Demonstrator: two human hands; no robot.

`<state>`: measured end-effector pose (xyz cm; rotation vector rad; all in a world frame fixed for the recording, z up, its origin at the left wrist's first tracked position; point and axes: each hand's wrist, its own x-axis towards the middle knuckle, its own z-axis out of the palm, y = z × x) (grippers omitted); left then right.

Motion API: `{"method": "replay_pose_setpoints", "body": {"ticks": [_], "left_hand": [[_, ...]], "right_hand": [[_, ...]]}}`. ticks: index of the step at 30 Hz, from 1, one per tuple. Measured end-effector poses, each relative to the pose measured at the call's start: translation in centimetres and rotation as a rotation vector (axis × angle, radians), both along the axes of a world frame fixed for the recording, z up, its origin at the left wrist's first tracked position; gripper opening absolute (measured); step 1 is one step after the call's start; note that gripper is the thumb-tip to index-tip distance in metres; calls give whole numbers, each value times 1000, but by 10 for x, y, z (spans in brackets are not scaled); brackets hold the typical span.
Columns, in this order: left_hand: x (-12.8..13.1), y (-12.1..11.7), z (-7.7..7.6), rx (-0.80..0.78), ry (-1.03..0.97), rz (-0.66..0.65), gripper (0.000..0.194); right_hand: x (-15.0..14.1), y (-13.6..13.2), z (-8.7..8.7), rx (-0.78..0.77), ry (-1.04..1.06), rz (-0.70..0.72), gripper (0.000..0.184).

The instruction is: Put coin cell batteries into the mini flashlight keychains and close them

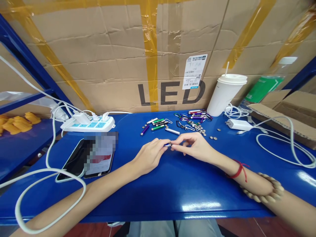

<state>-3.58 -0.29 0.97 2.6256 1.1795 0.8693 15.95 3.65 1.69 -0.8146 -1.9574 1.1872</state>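
Observation:
My left hand is closed around a small blue mini flashlight, most of it hidden in the fingers. At its silvery end, the thumb and index finger of my right hand are pinched together; whatever lies between them is too small to make out. Just beyond my hands lie several green, purple and silver mini flashlights, with a silver tube nearest. Several button cells are scattered to the right, next to a pile of colored mini flashlights with carabiner clips.
On the left are two phones, a white power strip and a looping white cable. A lidded cup, a green-labelled bottle, a charger and an open carton stand right. A large cardboard box walls the back.

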Motion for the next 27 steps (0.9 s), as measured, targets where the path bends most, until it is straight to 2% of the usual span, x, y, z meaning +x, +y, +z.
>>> {"method": "replay_pose_setpoints", "body": {"ticks": [3, 8, 11, 16, 20, 27], "left_hand": [[0, 0, 0, -29, -3, 33, 25], [1, -1, 1, -48, -12, 48, 25], [0, 0, 1, -45, 1, 40, 25], [-1, 1, -2, -91, 10, -19, 19], [-2, 1, -5, -101, -34, -74, 13], [-2, 2, -9, 56, -45, -118, 15]], "right_hand": [[-1, 0, -2, 48, 14, -35, 29], [0, 0, 0, 273, 6, -49, 25], [2, 1, 2, 369, 37, -6, 17], [3, 2, -2, 312, 60, 99, 26], [3, 1, -4, 345, 54, 88, 30], [-1, -5, -4, 436, 48, 58, 25]]}}
